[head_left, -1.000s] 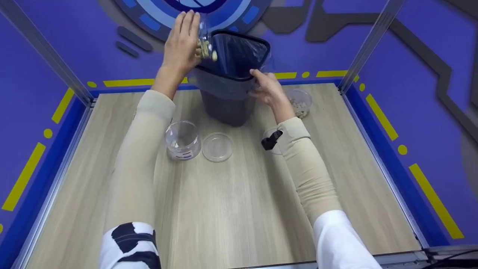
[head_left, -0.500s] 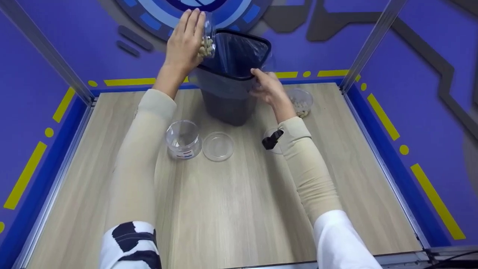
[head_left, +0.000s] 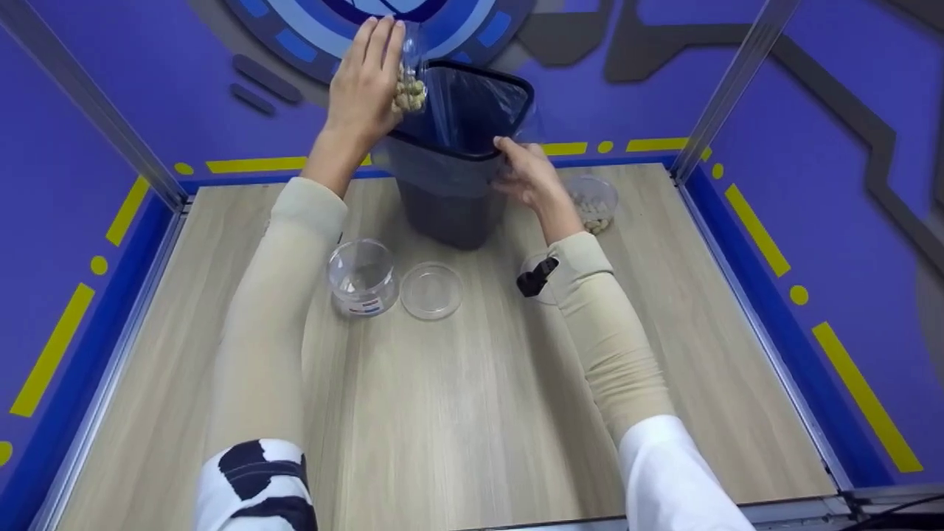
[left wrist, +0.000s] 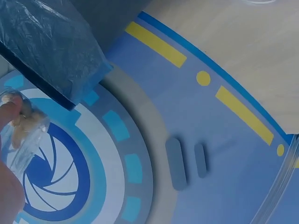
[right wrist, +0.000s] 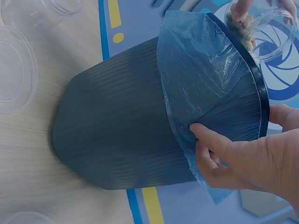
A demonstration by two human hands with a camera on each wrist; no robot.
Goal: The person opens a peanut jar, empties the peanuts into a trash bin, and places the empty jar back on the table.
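My left hand (head_left: 361, 88) grips a clear plastic jar (head_left: 417, 50) tipped on its side at the left edge of a dark trash bin (head_left: 450, 206). Pale tan nuts (head_left: 409, 96) lie bunched in the jar's lower part. The left wrist view catches only part of this jar (left wrist: 28, 151) and the fingers. My right hand (head_left: 531, 173) holds the bin's near right rim, thumb at the rim and fingers against the outside, over the thin plastic bag (right wrist: 196, 70) that lines the bin and folds down outside it. The bin stands upright.
A clear jar (head_left: 361, 276) with a label stands left of the bin, beside a round clear lid (head_left: 431, 291). Another clear tub (head_left: 596, 193) with nuts sits at the right, behind my right wrist. Another lid (head_left: 544, 296) is partly hidden under that forearm. Patterned walls (head_left: 833, 221) enclose the table.
My left hand has shifted slightly right with the jar, which has turned a little. The nuts now sit more closely bunched inside it. My right hand and the bin stay in place.
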